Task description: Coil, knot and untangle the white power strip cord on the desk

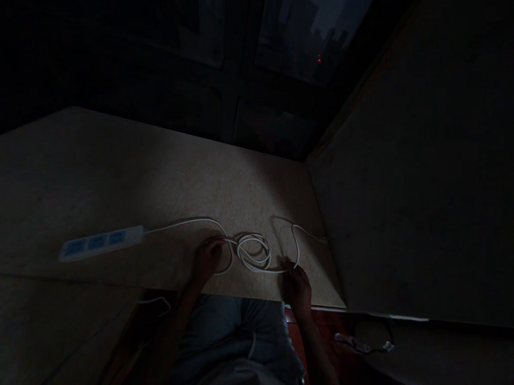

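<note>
A white power strip [102, 242] with blue socket faces lies at the left of the tabletop. Its white cord [255, 236] runs right and is wound into a few loose loops between my hands. My left hand [207, 260] pinches the cord at the left side of the loops. On the other side, my right hand [296, 282] has its fingers closed on the stretch leaving the loops. From there the cord bends up and trails to the right edge of the tabletop, where its end is too dark to make out.
The pale tabletop [189, 172] meets a dark panel [419, 194] on the right and a window [306, 36] behind. A thin white cable [154, 300] hangs near the front edge at left. On the reddish floor at lower right lies a dark cable [361, 350].
</note>
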Available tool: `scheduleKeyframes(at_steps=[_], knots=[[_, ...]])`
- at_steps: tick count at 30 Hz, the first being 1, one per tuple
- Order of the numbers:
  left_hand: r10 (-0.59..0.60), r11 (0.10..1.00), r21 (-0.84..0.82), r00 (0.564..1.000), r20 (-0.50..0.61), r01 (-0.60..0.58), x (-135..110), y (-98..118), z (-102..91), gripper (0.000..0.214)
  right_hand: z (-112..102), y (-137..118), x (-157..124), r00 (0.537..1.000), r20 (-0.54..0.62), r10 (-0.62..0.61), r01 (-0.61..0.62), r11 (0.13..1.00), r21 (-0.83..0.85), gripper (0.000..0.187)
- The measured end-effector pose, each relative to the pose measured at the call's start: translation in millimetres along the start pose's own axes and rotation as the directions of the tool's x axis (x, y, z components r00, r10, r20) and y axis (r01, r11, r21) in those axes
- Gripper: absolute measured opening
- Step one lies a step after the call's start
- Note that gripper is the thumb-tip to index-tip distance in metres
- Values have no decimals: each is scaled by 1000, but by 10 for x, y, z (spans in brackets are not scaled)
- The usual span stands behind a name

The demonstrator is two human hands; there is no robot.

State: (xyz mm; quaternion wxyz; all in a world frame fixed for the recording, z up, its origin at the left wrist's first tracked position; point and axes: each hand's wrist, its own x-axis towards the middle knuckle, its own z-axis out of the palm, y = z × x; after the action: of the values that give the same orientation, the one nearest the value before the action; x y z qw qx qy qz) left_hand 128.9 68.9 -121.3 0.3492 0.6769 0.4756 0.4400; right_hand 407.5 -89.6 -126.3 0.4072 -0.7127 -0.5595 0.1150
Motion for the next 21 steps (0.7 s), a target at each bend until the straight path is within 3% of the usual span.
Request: scheduleKeyframes(at_steps=[4,9,21], knots=[[-16,1000,-14,1000,-27,16,4,26,8,23,43,77,17,999,-50,18,-17,1000,20,35],[-23,1000,2,998,-54,23,4,34,19,25,15,131,62,999,-34,38,-35,997,72,34],[-46,998,28,993,-107,49,-12,33,23,25,25,195,46,992,-66,-103,107,993,56,27]])
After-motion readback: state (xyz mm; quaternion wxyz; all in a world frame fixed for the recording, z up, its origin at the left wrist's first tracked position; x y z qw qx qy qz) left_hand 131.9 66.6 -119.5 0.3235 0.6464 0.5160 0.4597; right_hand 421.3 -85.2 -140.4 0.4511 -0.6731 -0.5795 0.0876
